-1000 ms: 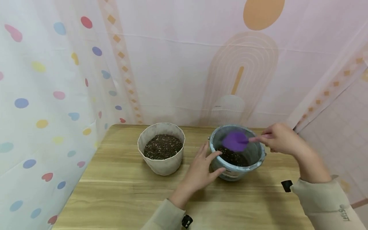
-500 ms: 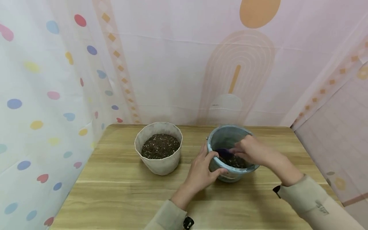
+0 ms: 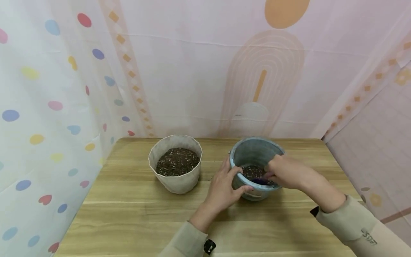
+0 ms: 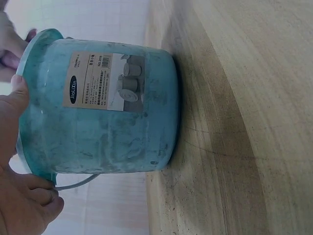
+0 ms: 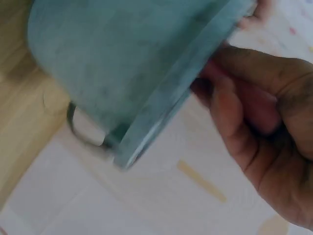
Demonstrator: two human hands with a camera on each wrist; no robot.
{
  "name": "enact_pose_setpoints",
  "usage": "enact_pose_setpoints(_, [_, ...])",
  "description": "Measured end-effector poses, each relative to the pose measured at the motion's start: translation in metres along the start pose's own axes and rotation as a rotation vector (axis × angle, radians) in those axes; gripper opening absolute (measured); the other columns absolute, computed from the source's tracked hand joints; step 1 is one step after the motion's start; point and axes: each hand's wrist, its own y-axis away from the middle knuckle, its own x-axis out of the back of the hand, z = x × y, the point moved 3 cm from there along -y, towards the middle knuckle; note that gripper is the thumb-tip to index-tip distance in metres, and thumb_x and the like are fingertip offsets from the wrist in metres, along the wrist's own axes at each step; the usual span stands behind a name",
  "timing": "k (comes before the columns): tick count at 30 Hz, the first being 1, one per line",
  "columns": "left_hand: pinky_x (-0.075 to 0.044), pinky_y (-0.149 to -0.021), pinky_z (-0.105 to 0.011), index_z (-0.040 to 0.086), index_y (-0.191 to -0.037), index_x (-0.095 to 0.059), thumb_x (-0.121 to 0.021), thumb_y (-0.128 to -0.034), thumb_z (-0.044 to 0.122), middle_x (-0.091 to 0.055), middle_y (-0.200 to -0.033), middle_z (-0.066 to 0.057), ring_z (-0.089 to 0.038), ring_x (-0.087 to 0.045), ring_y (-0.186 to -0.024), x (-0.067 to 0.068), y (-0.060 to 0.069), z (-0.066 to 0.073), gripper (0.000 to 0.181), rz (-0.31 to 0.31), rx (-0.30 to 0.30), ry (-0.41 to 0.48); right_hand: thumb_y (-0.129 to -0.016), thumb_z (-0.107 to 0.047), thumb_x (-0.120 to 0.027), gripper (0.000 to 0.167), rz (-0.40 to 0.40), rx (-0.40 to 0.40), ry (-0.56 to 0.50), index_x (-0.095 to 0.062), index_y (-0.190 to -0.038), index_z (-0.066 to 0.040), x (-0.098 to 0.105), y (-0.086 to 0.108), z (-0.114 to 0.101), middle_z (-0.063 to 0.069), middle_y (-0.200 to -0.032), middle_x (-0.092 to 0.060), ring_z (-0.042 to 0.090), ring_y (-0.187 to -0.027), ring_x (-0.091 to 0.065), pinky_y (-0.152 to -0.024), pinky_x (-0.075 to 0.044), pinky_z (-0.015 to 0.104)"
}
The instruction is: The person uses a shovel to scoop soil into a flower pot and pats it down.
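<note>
A blue plastic bucket (image 3: 257, 150) with dark soil (image 3: 252, 172) low inside stands on the table. My left hand (image 3: 221, 189) grips its near left rim, with the thumb on the edge and fingers against the side. In the left wrist view, those fingers are curled beside the handle mount. My right hand (image 3: 289, 173) reaches over the right rim and holds a purple trowel (image 3: 262, 181) by its pinkish handle (image 5: 257, 105). The trowel's dark-looking blade lies at the soil near the front wall, largely hidden by the rim and hand.
A whitish pot (image 3: 181, 184) holding dark soil stands to the left on the wooden table (image 3: 138, 214). A patterned curtain (image 3: 186, 78) hangs behind the table's back edge. The bucket's wire handle (image 4: 78, 184) hangs at its side.
My right hand has brought the trowel down from above the bucket into it, then towards the near wall. My left hand has stayed at the rim, which now tilts slightly towards me.
</note>
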Motion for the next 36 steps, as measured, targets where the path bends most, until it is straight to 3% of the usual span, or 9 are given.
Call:
enact_pose_setpoints(8, [-0.04, -0.108, -0.062, 0.016, -0.114, -0.063, -0.08, -0.082, 0.052, -0.031, -0.16, -0.027, -0.04, -0.03, -0.148, 0.001, 0.0, 0.0, 0.051, 0.002, -0.014, 0.008, -0.087, 0.001, -0.076, 0.007, 0.245, -0.106, 0.053, -0.076, -0.085, -0.006, 0.004, 0.004, 0.025, 0.005, -0.082, -0.076, 0.015, -0.062, -0.068, -0.049, -0.05, 0.026])
enact_pose_setpoints(10, [-0.039, -0.109, -0.062, 0.016, -0.114, -0.063, -0.081, -0.0816, 0.05, -0.03, -0.16, -0.027, -0.04, -0.03, -0.148, 0.0, 0.001, 0.0, 0.05, 0.003, -0.019, 0.024, -0.089, -0.004, -0.075, 0.003, 0.268, -0.134, 0.141, -0.076, -0.088, -0.006, 0.004, 0.004, 0.028, 0.006, -0.079, -0.074, 0.017, -0.057, -0.066, -0.046, -0.047, 0.027])
enact_pose_setpoints(14, [-0.038, -0.109, -0.062, 0.017, -0.111, -0.064, -0.085, -0.0793, 0.045, -0.028, -0.162, -0.023, -0.038, -0.029, -0.149, 0.0, 0.002, 0.001, 0.047, 0.01, -0.031, 0.06, -0.092, -0.009, -0.074, 0.011, 0.258, -0.085, 0.258, -0.077, -0.101, -0.003, -0.005, 0.004, 0.029, 0.009, -0.076, -0.069, 0.016, -0.051, -0.06, -0.043, -0.046, 0.026])
enact_pose_setpoints(20, [-0.041, -0.108, -0.06, 0.016, -0.107, -0.066, -0.087, -0.0763, 0.044, -0.028, -0.162, -0.022, -0.041, -0.031, -0.147, -0.002, 0.004, 0.006, 0.047, 0.018, -0.098, 0.049, -0.088, -0.001, -0.075, 0.017, 0.181, -0.021, 0.093, -0.08, -0.103, -0.006, -0.004, 0.017, 0.031, 0.001, -0.079, -0.07, 0.008, -0.061, -0.06, -0.052, -0.047, 0.022])
enact_pose_setpoints(24, [-0.038, -0.112, -0.058, 0.017, -0.105, -0.068, -0.087, -0.0737, 0.047, -0.03, -0.16, -0.026, -0.039, -0.028, -0.149, -0.002, 0.004, 0.011, 0.048, 0.021, -0.151, -0.002, -0.089, -0.006, -0.075, 0.012, 0.271, -0.054, 0.259, -0.079, -0.1, -0.004, -0.003, 0.024, 0.033, 0.007, -0.072, -0.065, 0.019, -0.052, -0.06, -0.043, -0.047, 0.028])
enact_pose_setpoints(26, [-0.036, -0.114, -0.057, 0.018, -0.105, -0.068, -0.087, -0.0729, 0.049, -0.03, -0.159, -0.028, -0.038, -0.027, -0.149, -0.003, 0.005, 0.013, 0.048, 0.02, -0.171, -0.016, -0.089, -0.007, -0.076, 0.01, 0.256, -0.06, 0.283, -0.078, -0.098, -0.003, -0.005, 0.028, 0.035, 0.007, -0.068, -0.065, 0.018, -0.048, -0.058, -0.041, -0.045, 0.029])
enact_pose_setpoints(28, [-0.035, -0.114, -0.057, 0.018, -0.106, -0.068, -0.087, -0.0721, 0.049, -0.031, -0.158, -0.029, -0.038, -0.027, -0.149, -0.003, 0.006, 0.016, 0.049, 0.026, -0.189, -0.016, -0.089, -0.006, -0.076, 0.005, 0.189, -0.059, 0.199, -0.079, -0.092, -0.004, -0.008, 0.034, 0.037, 0.005, -0.071, -0.069, 0.014, -0.05, -0.059, -0.043, -0.044, 0.026])
enact_pose_setpoints(31, [-0.035, -0.114, -0.058, 0.017, -0.106, -0.068, -0.087, -0.0709, 0.048, -0.031, -0.158, -0.03, -0.038, -0.026, -0.149, -0.003, 0.006, 0.018, 0.05, 0.047, -0.211, 0.0, -0.092, -0.002, -0.071, 0.008, 0.076, -0.058, -0.062, -0.079, -0.094, -0.003, -0.013, 0.043, 0.041, 0.005, -0.084, -0.077, 0.002, -0.054, -0.058, -0.047, -0.043, 0.021])
enact_pose_setpoints(36, [-0.037, -0.113, -0.056, 0.017, -0.104, -0.069, -0.088, -0.0689, 0.048, -0.034, -0.156, -0.03, -0.038, -0.028, -0.149, -0.002, 0.006, 0.021, 0.051, 0.116, -0.263, -0.021, -0.099, -0.008, -0.063, 0.017, 0.041, -0.068, -0.446, -0.079, -0.104, -0.003, -0.027, 0.048, 0.046, -0.014, -0.055, -0.054, -0.009, -0.042, -0.027, -0.038, -0.033, 0.017])
